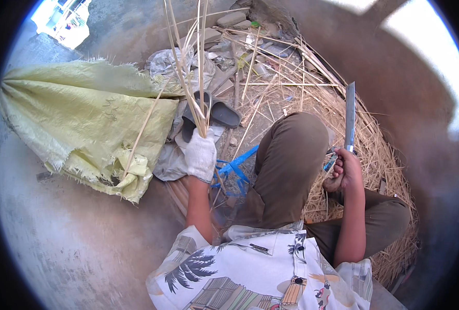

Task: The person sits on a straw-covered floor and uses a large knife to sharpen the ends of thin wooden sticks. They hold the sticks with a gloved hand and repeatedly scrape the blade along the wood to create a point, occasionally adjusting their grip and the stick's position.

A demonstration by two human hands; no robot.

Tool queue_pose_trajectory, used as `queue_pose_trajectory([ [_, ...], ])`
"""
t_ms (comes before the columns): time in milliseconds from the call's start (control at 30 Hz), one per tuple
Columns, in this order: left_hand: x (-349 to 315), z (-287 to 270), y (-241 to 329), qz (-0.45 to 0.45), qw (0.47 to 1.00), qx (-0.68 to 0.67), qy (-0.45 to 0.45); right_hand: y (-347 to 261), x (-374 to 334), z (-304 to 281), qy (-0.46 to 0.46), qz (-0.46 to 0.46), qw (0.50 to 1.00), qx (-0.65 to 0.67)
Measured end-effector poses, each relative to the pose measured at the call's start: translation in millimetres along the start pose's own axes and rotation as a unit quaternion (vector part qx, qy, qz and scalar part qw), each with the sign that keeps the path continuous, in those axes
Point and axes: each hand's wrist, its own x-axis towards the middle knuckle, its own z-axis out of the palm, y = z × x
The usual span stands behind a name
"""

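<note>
My left hand (201, 156), in a white knitted glove, is closed round the lower end of several long pale split strips, bamboo by their look (202, 77). They fan out upward, away from me. My bare right hand (347, 169) grips a machete (350, 113) beside my raised knee. Its long straight blade points up and away, well apart from the strips. Just beyond the glove lie dark grey slippers (225, 114). A blue plastic ribbon (234, 166) trails on the ground between the glove and my knee.
A torn yellow-green woven sack (84, 111) spreads out at the left. Loose shavings and strips (384, 170) are heaped round my legs on the right. Stones (231, 19), crumpled plastic (170, 63) and scraps lie at the back against the wall (364, 57).
</note>
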Motion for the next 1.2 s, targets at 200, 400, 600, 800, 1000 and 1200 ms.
queue_pose_trajectory([
  [200, 101.7, -30.9, -59.2, 0.028, 0.967, 0.247, 0.057, -3.5, -3.6, 11.4, -0.029, -0.001, 1.000, -0.003],
  [400, 153.7, -61.4, -65.9, 0.021, 0.929, 0.362, 0.071, 1.4, 3.1, -3.2, -0.009, -0.008, 1.000, 0.003],
  [600, 160.7, -41.0, -123.9, -0.105, 0.918, 0.365, -0.116, -1.9, 3.4, 7.2, -0.011, 0.013, 1.000, -0.011],
  [800, 78.1, -33.6, -88.3, -0.070, 0.938, 0.317, -0.117, 0.6, 4.7, 4.4, -0.029, -0.003, 0.999, -0.029],
  [1000, 9.5, -58.7, -35.1, 0.174, 0.961, 0.188, -0.104, 1.3, 6.4, 2.5, -0.015, 0.010, 1.000, -0.011],
  [1200, 0.2, -25.0, 1.3, 0.306, 0.946, 0.016, -0.102, 2.3, 5.7, 1.7, -0.034, 0.004, 0.999, -0.034],
])
